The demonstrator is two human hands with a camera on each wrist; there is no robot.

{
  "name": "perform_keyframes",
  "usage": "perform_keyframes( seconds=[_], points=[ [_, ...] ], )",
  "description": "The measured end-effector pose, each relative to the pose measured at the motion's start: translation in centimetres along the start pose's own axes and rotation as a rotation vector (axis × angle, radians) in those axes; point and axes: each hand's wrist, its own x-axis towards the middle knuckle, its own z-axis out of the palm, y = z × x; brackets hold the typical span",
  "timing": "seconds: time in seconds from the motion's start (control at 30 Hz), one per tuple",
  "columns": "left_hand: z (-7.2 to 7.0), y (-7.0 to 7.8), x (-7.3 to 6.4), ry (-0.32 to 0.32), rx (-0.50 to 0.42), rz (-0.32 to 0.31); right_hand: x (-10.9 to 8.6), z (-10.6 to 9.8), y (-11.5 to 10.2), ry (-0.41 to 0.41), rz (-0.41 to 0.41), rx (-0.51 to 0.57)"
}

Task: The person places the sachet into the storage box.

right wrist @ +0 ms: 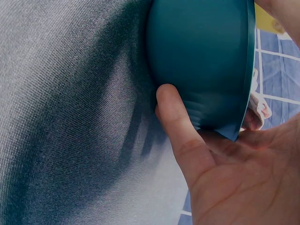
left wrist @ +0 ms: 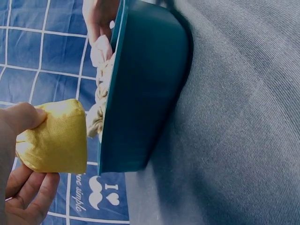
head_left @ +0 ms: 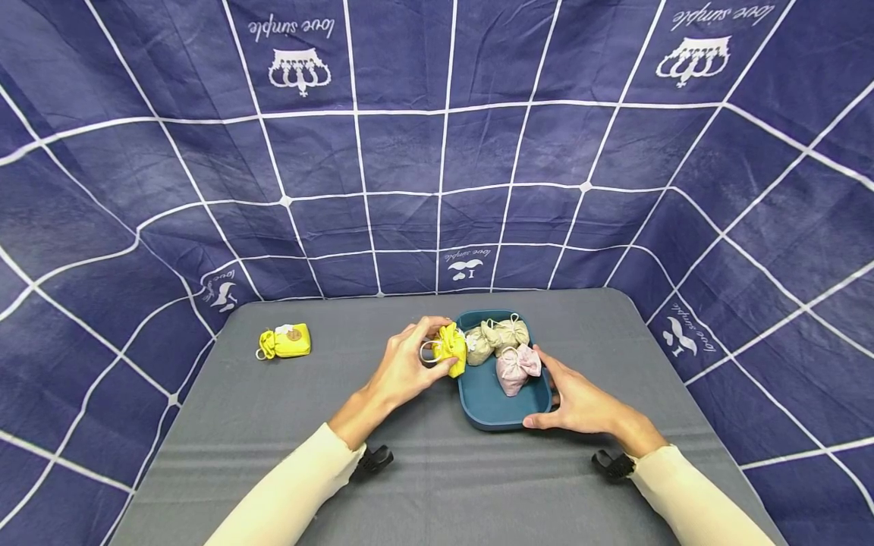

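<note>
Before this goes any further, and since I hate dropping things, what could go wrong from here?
The left hand holds the yellow pouch at the left rim of the blue tray, so an early release might drop it outside. Two beige pouches sit just inside that side, so it may bump them. The right hand grips the tray's right side; a tug there could shift it.

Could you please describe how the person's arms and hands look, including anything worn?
The left sleeve and right sleeve are long and plain cream. A black attachment shows at each sleeve's end, too small to make out. The left hand and right hand are ungloved.
</note>
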Motion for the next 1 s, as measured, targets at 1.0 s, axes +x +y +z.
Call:
perform_keyframes(
  seconds=[1.0],
  points=[
    [3.3, 2.6, 2.3, -0.142, 0.036, 0.054, 0.0, -0.1, 0.1, 0.000, 0.006, -0.022]
  ],
)
